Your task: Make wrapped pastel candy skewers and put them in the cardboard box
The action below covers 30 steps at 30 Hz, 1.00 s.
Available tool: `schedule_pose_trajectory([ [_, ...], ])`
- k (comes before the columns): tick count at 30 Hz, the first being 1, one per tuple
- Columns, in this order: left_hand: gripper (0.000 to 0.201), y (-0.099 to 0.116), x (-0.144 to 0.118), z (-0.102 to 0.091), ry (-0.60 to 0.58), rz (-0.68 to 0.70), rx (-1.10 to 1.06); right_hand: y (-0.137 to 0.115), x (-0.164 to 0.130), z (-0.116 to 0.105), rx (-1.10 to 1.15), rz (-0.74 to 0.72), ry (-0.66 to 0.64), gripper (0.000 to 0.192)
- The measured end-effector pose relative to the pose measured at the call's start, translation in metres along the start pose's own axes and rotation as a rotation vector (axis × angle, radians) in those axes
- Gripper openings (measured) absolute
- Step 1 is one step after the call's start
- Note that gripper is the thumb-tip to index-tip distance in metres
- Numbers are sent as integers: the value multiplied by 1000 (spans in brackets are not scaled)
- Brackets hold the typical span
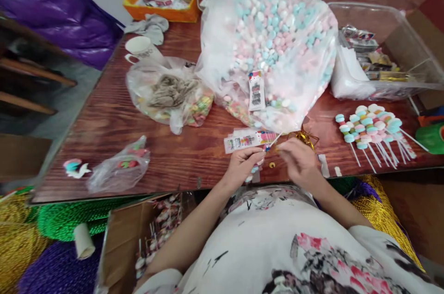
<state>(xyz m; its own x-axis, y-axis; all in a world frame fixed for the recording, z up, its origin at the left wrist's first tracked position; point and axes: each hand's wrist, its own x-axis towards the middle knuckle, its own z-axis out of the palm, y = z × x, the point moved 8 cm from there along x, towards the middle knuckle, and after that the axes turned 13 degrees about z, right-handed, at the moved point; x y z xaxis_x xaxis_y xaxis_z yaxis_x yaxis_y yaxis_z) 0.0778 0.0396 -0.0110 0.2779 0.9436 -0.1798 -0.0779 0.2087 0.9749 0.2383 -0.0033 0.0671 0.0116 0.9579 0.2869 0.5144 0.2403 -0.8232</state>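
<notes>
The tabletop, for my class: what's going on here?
A person's left hand holds a skewer of pastel pieces, its white stick slanting up to the right. The right hand is beside it, blurred; whether it grips anything is unclear. Beyond the hands lies a big plastic bag of similarly coloured pieces, and more skewers lie together farther right.

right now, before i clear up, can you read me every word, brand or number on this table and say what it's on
None can be read; all the print is too small or blurred:
mug: dark lettering, unreadable
small packet on the big bag: dark print, unreadable
flat packets by the left hand: print, unreadable
</notes>
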Motion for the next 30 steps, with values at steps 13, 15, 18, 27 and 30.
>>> schedule_pose_trajectory([
  [13, 23, 13, -12, -28, -37, 249, 96, 2, 6, 75, 144, -12, -112, 35],
  [15, 25, 13, -11, -29, -30, 272, 106, 3, 4, 71, 152, 12, -68, 33],
  [18, 25, 14, -9, -30, 4, 279, 103, 11, -1, 58, 216, 113, 63, 23],
  [27, 27, 47, -14, -10, -174, 528, 317, 53, -4, 99, 804, 688, -401, 28],
  [30, 32, 54, -15, -2, -296, 532, 366, 47, 1, 101, 773, 644, -646, 32],
])
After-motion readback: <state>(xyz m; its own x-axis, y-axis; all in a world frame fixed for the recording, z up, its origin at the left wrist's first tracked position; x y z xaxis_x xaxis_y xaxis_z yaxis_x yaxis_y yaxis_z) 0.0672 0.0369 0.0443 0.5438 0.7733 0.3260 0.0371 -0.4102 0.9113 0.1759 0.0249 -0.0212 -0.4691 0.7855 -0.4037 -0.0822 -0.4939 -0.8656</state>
